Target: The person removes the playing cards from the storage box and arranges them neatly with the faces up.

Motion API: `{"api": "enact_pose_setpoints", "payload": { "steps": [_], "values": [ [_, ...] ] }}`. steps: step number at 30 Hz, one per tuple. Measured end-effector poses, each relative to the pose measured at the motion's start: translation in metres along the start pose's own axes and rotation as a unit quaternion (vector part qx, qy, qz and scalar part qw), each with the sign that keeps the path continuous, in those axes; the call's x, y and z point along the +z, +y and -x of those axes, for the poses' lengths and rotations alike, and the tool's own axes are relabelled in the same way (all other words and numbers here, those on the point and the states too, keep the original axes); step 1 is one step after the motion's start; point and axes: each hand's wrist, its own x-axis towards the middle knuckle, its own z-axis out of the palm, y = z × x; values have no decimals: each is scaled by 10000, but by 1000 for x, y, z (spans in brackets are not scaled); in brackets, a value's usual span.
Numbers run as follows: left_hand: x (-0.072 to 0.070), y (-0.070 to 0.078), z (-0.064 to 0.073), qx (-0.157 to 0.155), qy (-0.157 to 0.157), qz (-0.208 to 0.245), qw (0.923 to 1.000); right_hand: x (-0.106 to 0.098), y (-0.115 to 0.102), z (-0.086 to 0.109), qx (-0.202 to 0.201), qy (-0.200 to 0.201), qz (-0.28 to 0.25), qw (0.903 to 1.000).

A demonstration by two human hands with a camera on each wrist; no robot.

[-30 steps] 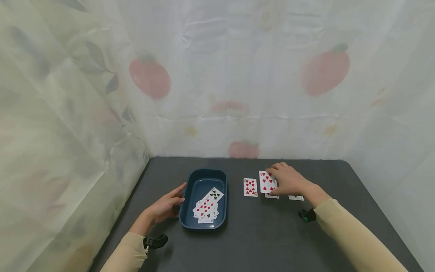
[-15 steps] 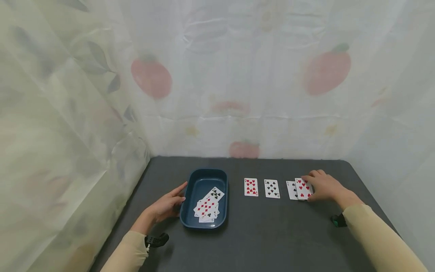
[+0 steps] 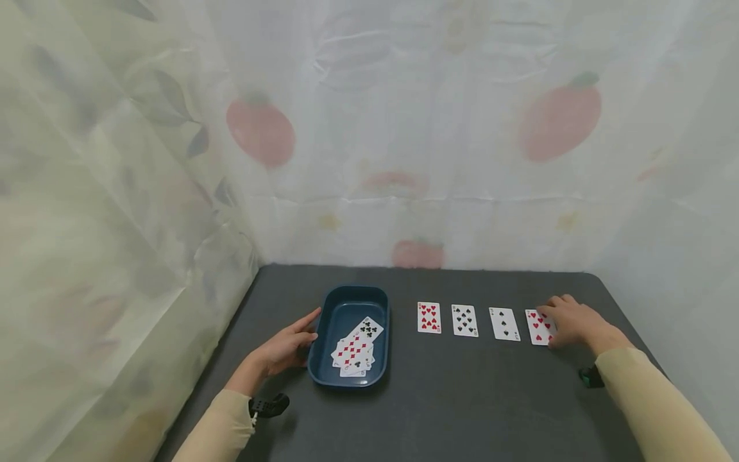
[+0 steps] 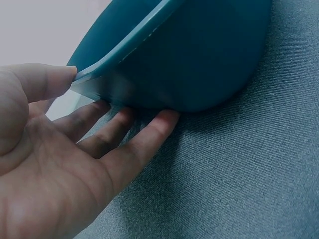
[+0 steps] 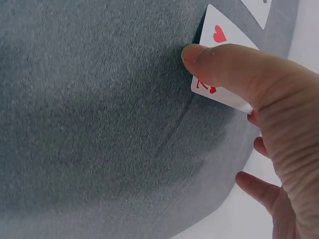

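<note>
Toward the right of the dark grey table (image 3: 450,398), the right hand (image 3: 577,322) pinches a white red-heart playing card (image 3: 537,329) beside three face-up cards (image 3: 464,321). The left hand (image 3: 281,351), fingers extended, touches a blue rounded-rectangular tray (image 3: 340,319) holding an overlapping card pile (image 3: 353,354).

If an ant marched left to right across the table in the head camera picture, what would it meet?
Left hand, blue tray, card with many red hearts, card with many black marks, card with few black marks, gripped heart card, right hand.
</note>
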Motion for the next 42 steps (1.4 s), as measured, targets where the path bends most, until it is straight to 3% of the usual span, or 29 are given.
{"api": "enact_pose_setpoints", "payload": {
  "steps": [9,27,42],
  "values": [
    [1,2,1,8,14,11,10000,-3,3,-2,-90,-155,276,9995],
    [0,2,1,-25,-88,73,9999,-7,7,-7,530,-978,-366,9931],
    [0,2,1,13,-78,87,9999,-6,3,-3,839,-1100,-653,9882]
  ]
}}
